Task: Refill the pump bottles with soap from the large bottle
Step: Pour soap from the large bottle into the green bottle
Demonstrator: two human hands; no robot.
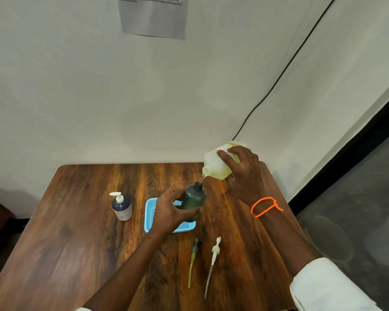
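Note:
My right hand (243, 173) grips the large pale yellow bottle (218, 163), tipped so its mouth points down-left. A thin stream of soap runs from it into the open neck of a dark green bottle (194, 199). My left hand (169, 212) holds that green bottle upright over the blue tray (148, 212). A dark blue pump bottle (121, 207) with a white pump head stands to the left. Two loose pump heads lie on the table near me: a dark one with a yellow tube (193, 259) and a white one (213, 259).
The wooden table (76, 232) stands against a white wall. A black cable (279, 79) runs down the wall behind the large bottle. A paper sheet (153, 16) hangs on the wall above. Dark floor lies to the right of the table.

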